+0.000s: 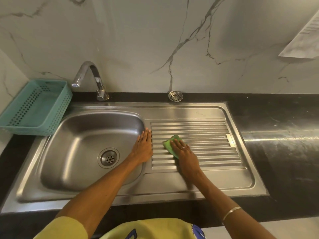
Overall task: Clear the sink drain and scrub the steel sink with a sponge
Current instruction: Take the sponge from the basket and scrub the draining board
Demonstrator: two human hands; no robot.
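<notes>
The steel sink [120, 187] is set into a black worktop [283, 152], its bowl toward the worktop's left end and its ribbed drainboard [207, 135] to the right. The person's right hand [183, 149] lies on a green sponge [170, 144] near the left side of the drainboard — the fingers stretch nearly straight over the sponge and press it onto the ribs, and a ring shows on one finger. Whether the thumb curls under the sponge's edge cannot be told. The left hand [143, 145] rests flat, fingers straight and together, on the strip of steel between the bowl and the drainboard; it holds nothing.

In the bowl's floor the round drain [108, 158] sits open, its holes showing. A round metal strainer [175, 96] lies apart from it on the back edge of the worktop, against the marble-patterned wall [138, 40]. The tap [93, 78] stands at the back edge behind the bowl, its spout bent toward the left. A teal perforated basket [37, 107] sits in the worktop's back left corner, just beside the sink's rim.

A sheet of paper [302, 38] hangs on the wall at the upper right — it bears printed lines, too blurred to read. A thin bangle [231, 213] circles the right forearm.
</notes>
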